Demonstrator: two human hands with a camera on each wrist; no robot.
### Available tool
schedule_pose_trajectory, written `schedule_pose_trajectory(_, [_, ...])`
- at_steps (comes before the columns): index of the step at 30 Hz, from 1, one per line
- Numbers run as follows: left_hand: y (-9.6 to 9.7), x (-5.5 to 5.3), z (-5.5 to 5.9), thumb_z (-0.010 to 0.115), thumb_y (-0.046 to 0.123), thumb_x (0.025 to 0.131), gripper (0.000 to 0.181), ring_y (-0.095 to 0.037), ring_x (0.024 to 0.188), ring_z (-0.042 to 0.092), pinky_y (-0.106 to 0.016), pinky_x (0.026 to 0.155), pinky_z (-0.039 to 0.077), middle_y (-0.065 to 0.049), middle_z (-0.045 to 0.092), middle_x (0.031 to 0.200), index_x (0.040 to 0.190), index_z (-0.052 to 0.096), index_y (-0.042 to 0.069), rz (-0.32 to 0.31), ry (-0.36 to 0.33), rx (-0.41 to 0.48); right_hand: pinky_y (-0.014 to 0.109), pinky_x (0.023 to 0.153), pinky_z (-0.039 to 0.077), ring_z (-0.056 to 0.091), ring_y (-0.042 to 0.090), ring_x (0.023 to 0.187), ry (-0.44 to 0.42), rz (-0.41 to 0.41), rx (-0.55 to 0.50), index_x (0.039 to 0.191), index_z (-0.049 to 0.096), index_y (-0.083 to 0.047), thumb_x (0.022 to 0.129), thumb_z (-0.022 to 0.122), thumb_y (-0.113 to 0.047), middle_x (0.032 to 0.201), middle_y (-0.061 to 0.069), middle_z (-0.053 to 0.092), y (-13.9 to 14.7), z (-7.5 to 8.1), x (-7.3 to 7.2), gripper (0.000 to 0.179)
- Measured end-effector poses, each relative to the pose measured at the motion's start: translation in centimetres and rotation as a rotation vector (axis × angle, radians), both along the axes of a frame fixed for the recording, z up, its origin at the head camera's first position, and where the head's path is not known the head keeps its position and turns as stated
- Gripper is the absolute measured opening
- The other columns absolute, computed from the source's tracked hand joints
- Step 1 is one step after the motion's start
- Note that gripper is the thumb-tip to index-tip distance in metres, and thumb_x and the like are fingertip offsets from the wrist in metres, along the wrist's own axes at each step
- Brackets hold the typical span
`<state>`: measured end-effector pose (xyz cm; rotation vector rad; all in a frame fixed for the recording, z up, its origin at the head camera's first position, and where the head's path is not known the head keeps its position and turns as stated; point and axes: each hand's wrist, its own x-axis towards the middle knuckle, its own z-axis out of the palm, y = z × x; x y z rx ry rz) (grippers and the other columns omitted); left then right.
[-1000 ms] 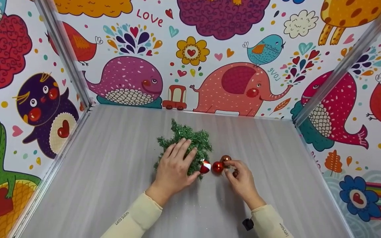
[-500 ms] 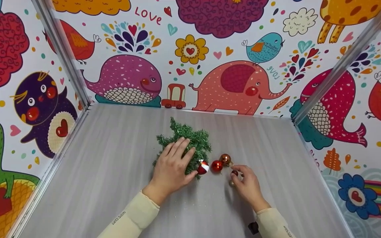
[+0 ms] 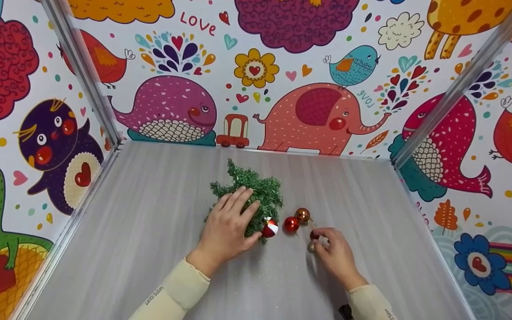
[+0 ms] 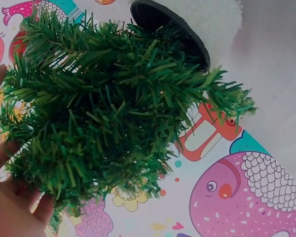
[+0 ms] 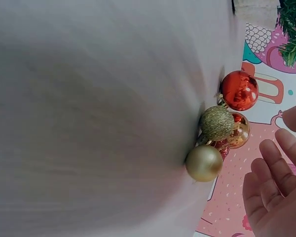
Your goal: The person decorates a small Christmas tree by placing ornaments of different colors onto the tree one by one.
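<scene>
A small green Christmas tree (image 3: 260, 191) stands in the middle of the table, its black round base (image 4: 170, 29) showing in the left wrist view. My left hand (image 3: 229, 226) rests over its near side with fingers spread on the branches. Beside that thumb is a red-and-white bauble (image 3: 270, 227). My right hand (image 3: 336, 253) is at a cluster of baubles to the right, thumb and forefinger apart in the right wrist view. The cluster holds a shiny red bauble (image 5: 240, 90), a glittery gold bauble (image 5: 217, 123), a matte gold bauble (image 5: 204, 163) and a shiny copper-gold bauble (image 3: 302, 215).
The grey table (image 3: 162, 191) is bounded by metal-framed side walls and a back wall (image 3: 256, 115) printed with cartoon animals. A dark object (image 3: 346, 312) shows at the right sleeve. Fine glitter lies on the table before the tree.
My right hand has moved slightly down and right, uncovering more of the baubles. The left hand, the tree and the red-and-white bauble have shifted a little to the left.
</scene>
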<state>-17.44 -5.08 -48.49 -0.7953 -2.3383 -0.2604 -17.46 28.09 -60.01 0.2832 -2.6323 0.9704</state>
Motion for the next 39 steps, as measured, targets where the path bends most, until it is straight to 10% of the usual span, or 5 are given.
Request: schedule_pose_trajectory(39, [-2.8, 0.2, 0.3, 0.079, 0.045, 0.073, 0.062, -0.032, 0.137, 0.042, -0.049, 0.109, 0.035, -0.015, 0.051, 0.143, 0.124, 0.066, 0.011, -0.101, -0.020, 0.035, 0.046, 0.074, 0.050, 0.060, 0.027, 0.089, 0.210, 0.028, 0.366, 0.096, 0.072, -0.013, 0.066, 0.087, -0.015, 0.097, 0.002, 0.066, 0.9, -2.1, 0.4, 0.033])
